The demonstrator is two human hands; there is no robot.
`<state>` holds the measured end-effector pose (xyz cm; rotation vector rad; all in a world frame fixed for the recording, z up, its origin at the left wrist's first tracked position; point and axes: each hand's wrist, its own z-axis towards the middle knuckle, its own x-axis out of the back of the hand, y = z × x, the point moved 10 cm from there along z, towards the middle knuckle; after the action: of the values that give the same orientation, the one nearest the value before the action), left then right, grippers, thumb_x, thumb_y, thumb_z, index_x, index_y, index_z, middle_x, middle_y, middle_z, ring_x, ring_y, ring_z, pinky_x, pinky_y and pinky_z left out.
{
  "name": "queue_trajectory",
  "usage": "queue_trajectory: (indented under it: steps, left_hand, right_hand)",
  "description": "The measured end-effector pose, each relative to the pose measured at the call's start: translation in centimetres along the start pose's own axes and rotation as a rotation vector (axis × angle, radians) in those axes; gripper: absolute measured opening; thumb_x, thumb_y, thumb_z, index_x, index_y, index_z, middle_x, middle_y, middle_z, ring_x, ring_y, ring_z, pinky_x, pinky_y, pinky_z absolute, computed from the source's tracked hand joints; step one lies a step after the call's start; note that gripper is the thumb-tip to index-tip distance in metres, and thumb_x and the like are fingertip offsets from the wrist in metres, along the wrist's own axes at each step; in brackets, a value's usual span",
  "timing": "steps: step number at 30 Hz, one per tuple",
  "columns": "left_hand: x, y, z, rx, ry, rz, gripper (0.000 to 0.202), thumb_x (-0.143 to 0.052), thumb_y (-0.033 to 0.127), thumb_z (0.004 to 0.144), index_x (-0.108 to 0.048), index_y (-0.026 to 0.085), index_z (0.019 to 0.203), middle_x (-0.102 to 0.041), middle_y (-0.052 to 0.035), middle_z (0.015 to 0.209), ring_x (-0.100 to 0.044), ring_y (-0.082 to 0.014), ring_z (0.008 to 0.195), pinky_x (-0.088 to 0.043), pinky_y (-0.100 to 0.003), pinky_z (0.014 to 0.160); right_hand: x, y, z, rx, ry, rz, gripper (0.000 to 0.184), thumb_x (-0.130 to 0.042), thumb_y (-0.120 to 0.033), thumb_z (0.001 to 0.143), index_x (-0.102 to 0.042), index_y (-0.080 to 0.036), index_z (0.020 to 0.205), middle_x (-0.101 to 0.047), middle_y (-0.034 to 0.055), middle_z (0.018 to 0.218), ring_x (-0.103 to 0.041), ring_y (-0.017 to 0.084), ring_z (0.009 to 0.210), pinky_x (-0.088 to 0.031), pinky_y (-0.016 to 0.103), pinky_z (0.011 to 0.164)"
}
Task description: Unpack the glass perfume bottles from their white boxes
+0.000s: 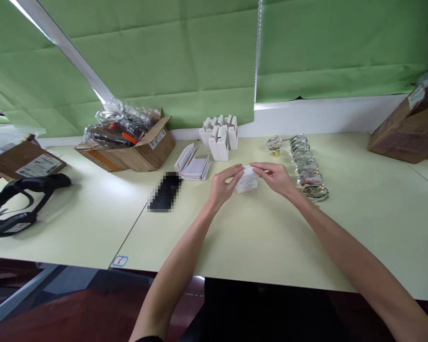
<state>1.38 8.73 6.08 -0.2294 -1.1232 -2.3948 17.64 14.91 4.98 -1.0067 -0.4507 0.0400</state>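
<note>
A small white box (248, 183) with printed text on its face stands on the pale table (257, 242) between my hands. Thumb and fingers of my left hand (225, 183) pinch its top left edge. At the top right edge, my right hand (274, 176) grips the same box with bent fingers. Behind it, several white boxes (219, 142) stand upright in a cluster. Flat white cartons (194, 166) lie stacked to the left. On the right runs a row of clear-bagged metallic parts (305, 164), with one bagged piece (274, 144) beside its far end.
A blurred black object (165, 192) lies on the left. Behind it sits an open cardboard box (142, 152) full of plastic-wrapped items. Another carton (32, 159) and a black headset (24, 202) are far left. A brown box (408, 126) stands at the back right, near green blinds (164, 57).
</note>
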Motion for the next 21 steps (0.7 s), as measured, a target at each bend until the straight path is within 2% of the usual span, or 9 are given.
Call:
queue_trajectory:
  steps: [5,9,12,15,17,19,21]
  left_hand:
    - [-0.1,0.5,-0.2,-0.102,-0.017,0.073,0.025,-0.059,0.036,0.097,-0.076,0.022,0.108,-0.074,-0.0067,0.118,-0.071,-0.0224,0.11,-0.059,-0.041,0.099]
    - [-0.7,0.5,-1.1,-0.239,-0.072,0.223,0.029,-0.06,0.039,0.095,-0.072,0.023,0.116,-0.068,-0.0094,0.131,-0.071,-0.0222,0.11,-0.06,-0.038,0.096]
    - [-1.1,-0.1,-1.5,-0.264,-0.074,0.313,0.029,-0.06,0.039,0.095,-0.07,0.025,0.118,-0.067,-0.0105,0.132,-0.073,-0.0218,0.105,-0.061,-0.037,0.092]
    - [-1.3,-0.7,-1.6,-0.199,-0.03,0.351,0.028,-0.055,0.04,0.098,-0.069,0.025,0.117,-0.069,-0.0111,0.127,-0.071,-0.0227,0.108,-0.06,-0.038,0.092]
    - [-1.2,-0.7,-1.6,-0.134,0.021,0.35,0.028,-0.056,0.042,0.097,-0.069,0.023,0.113,-0.069,-0.0121,0.122,-0.07,-0.0228,0.106,-0.06,-0.036,0.087]
    - [-0.9,-0.8,-1.8,-0.039,0.078,0.336,0.032,-0.063,0.045,0.092,-0.066,0.021,0.112,-0.067,-0.013,0.122,-0.071,-0.0205,0.092,-0.06,-0.033,0.077]
    - [-1.0,-1.2,-2.2,0.075,0.076,0.273,0.046,-0.07,0.048,0.086,-0.06,0.02,0.122,-0.065,-0.0134,0.124,-0.069,-0.0159,0.074,-0.058,-0.031,0.066]
  right_hand:
    - [0.0,-0.6,-0.3,0.058,-0.022,-0.108,0.033,-0.058,-0.046,0.093,-0.077,-0.027,0.112,-0.076,0.0035,0.115,-0.07,0.023,0.107,-0.061,0.033,0.076]
    - [-0.4,-1.3,-0.9,0.151,-0.047,-0.393,0.038,-0.049,-0.044,0.098,-0.073,-0.027,0.121,-0.073,0.0059,0.123,-0.068,0.026,0.111,-0.057,0.041,0.092]
    - [-1.2,-1.5,-1.4,0.183,-0.076,-0.599,0.043,-0.048,-0.045,0.099,-0.068,-0.022,0.13,-0.07,0.0103,0.127,-0.066,0.03,0.115,-0.051,0.046,0.101]
    - [-1.8,-1.6,-2.3,0.173,-0.043,-0.69,0.047,-0.041,-0.041,0.102,-0.059,-0.02,0.14,-0.063,0.0119,0.138,-0.062,0.03,0.121,-0.052,0.044,0.098]
    - [-2.1,-1.4,-3.1,0.135,0.002,-0.716,0.051,-0.039,-0.038,0.102,-0.048,-0.017,0.148,-0.052,0.013,0.15,-0.06,0.032,0.124,-0.055,0.043,0.093]
    - [-2.4,-1.0,-4.0,0.057,0.035,-0.698,0.057,-0.041,-0.037,0.1,-0.04,-0.015,0.152,-0.045,0.0164,0.154,-0.062,0.034,0.122,-0.057,0.044,0.086]
    - [-3.1,-0.4,-4.7,-0.031,0.004,-0.614,0.061,-0.046,-0.04,0.097,-0.037,-0.014,0.152,-0.053,0.0192,0.147,-0.068,0.034,0.11,-0.057,0.044,0.08]
